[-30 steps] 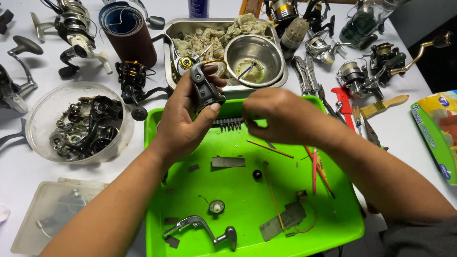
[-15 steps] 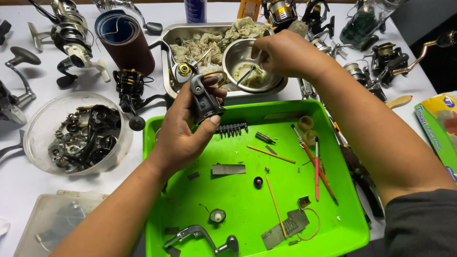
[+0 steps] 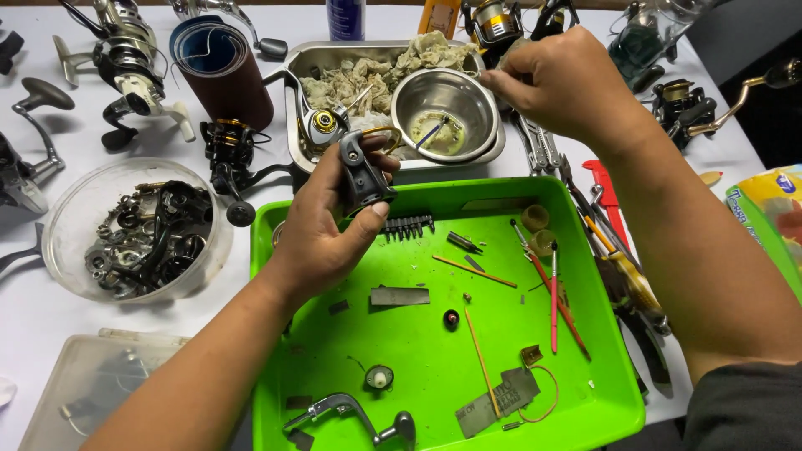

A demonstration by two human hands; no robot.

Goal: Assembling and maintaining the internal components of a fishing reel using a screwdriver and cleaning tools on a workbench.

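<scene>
Meanwhile left hand (image 3: 322,230) grips dark reel body (image 3: 361,171); right hand (image 3: 564,79) pinched near yellow-green packet (image 3: 773,217).

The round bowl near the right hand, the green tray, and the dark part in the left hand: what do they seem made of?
Round bowl: likely stainless steel, shiny with reflections. Green tray: probably plastic, with uniform bright colour and a smooth moulded rim. Dark part in the left hand: metal or hard plastic, dull grey; cannot tell which.

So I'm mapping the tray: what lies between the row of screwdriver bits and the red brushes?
In the head view, a small dark metal pin and a thin wooden stick lie between the bits and the red brushes.
</scene>
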